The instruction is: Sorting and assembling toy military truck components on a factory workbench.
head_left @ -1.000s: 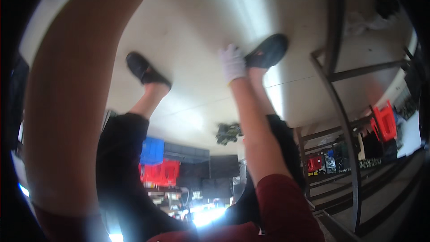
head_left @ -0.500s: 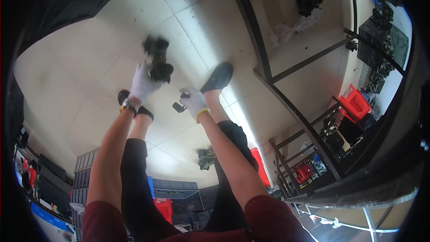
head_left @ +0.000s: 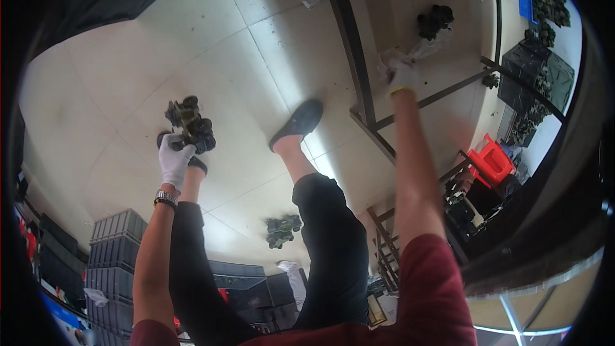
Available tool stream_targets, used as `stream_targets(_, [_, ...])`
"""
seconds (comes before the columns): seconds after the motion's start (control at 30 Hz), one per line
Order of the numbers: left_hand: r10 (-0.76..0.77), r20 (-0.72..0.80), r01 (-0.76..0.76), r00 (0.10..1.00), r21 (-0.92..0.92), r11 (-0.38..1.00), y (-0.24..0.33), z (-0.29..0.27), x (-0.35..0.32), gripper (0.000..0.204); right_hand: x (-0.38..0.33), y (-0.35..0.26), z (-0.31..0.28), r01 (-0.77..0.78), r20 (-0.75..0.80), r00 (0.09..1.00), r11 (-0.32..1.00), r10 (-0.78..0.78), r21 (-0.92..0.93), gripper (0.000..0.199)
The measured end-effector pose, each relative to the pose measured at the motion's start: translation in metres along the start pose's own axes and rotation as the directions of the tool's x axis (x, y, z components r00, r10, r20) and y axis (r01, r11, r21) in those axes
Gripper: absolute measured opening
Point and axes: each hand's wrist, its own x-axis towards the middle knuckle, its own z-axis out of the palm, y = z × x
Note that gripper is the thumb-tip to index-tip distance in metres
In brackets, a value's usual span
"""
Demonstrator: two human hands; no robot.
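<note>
My left hand [head_left: 173, 161], in a white glove, is closed on a dark green toy vehicle [head_left: 187, 120] with black wheels, held above the floor. My right hand [head_left: 403, 74], also gloved, is stretched far out to the right, past a dark metal frame [head_left: 359, 57]. It is beside crumpled clear plastic [head_left: 430, 45]; its fingers are smeared, and whether anything is in them cannot be made out. Just beyond lies another dark wheeled toy vehicle [head_left: 435, 22] on the floor. A similar green one [head_left: 282, 230] rests on the tiles between my legs.
Grey crates [head_left: 115, 250] are stacked at the lower left. A red plastic stool [head_left: 492, 160] stands right of the frame. More green toy vehicles [head_left: 549, 0] lie along the far right. A white scrap [head_left: 311, 0] is on the tiled floor.
My left hand has drawn the toy vehicle nearer and to the left. My right hand has swung far right and away; the small black piece it had is no longer visible.
</note>
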Motion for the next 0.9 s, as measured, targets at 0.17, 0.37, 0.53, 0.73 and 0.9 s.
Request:
stream_targets(0.17, [0.362,-0.113,-0.321,0.925,0.275,0.906,-0.005,0.06,0.039,0.04,0.142,-0.024,-0.05,0.091,-0.024,0.989,0.731,-0.145,-0.676,0.041])
stream_targets(0.37, [0.599,0.004,-0.492,0.8,0.577,0.652,-0.054,0.094,0.045,0.047,0.247,-0.036,-0.067,0.225,0.114,0.919,0.263,-0.378,-0.938,0.048])
stream_targets(0.53, [0.552,-0.063,-0.373,0.832,0.672,0.639,-0.094,0.092,0.047,0.047,0.313,-0.032,-0.07,0.262,0.184,0.952,0.344,-0.243,-0.902,0.054])
stream_targets(0.73, [0.062,-0.385,-0.1,0.921,-0.078,0.992,-0.11,0.108,0.066,0.045,0.411,-0.044,-0.096,0.33,0.25,0.944,0.585,-0.217,-0.74,0.069])
stream_targets(0.9, [-0.221,-0.436,0.24,0.872,-0.01,0.971,-0.047,0.096,0.082,0.103,0.329,0.034,-0.076,0.453,0.328,0.828,0.198,-0.454,-0.869,0.053])
